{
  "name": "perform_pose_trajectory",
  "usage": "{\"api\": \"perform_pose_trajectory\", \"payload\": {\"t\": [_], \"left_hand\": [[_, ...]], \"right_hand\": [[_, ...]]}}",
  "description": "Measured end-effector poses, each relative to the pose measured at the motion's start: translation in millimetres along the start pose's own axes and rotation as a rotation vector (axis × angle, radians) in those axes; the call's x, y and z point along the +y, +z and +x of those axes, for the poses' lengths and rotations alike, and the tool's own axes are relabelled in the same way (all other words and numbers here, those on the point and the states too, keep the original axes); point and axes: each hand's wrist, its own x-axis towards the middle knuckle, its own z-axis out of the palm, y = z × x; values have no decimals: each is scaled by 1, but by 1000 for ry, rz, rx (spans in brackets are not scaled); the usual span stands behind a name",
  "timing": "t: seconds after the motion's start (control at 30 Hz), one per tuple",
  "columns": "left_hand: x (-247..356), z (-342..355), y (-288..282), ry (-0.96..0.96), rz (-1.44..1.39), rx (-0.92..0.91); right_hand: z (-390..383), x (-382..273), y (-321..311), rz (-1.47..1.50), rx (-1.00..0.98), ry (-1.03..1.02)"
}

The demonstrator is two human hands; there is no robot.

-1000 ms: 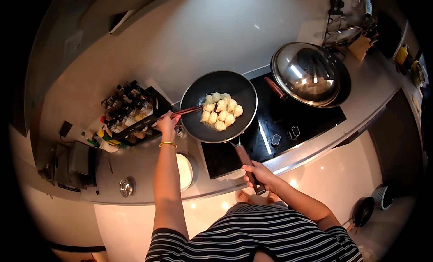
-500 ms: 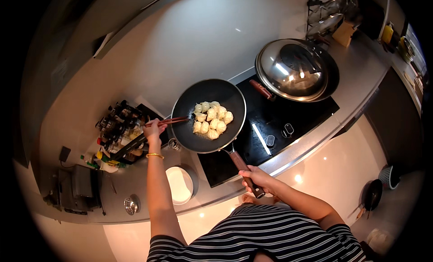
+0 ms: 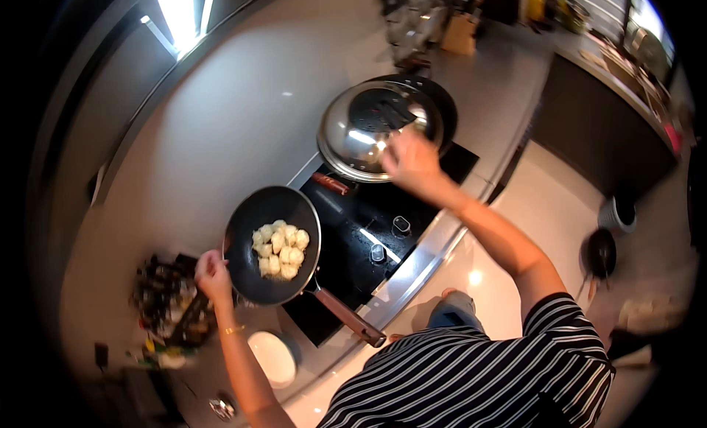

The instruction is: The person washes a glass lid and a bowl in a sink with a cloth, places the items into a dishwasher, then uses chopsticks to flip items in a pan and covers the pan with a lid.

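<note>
A black frying pan (image 3: 247, 269) with a brown handle (image 3: 350, 317) sits at the left end of the black cooktop. Pale, pleated dumplings (image 3: 278, 244) are clustered in it. My left hand (image 3: 213, 275) is at the pan's left rim, fingers closed. A thin reddish line along the rim there looks like the chopsticks, seen nearly edge-on and blurred. Over the near side of a domed steel lid (image 3: 346, 122) is my right hand (image 3: 414, 163), close to the lid's black handle (image 3: 383, 115). Motion smears its fingers, so contact is unclear. The lid covers most of a dark wok (image 3: 448, 111).
A white bowl (image 3: 272, 358) stands on the counter near my left forearm. Bottles and jars (image 3: 166, 295) crowd a rack left of the pan. The cooktop (image 3: 346, 233) has two small oval items by its front edge. A knife block (image 3: 460, 34) stands at the back.
My right hand has let go of the pan handle and reached to the lid. My left hand has drawn back to the pan's rim, and the chopsticks no longer extend over the pan. The view has turned right.
</note>
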Motion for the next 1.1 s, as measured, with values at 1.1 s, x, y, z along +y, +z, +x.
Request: {"api": "perform_pose_trajectory", "payload": {"t": [1.1], "left_hand": [[157,-212,-95,-53,250,672]], "right_hand": [[59,-270,133,245,-885,-480]]}}
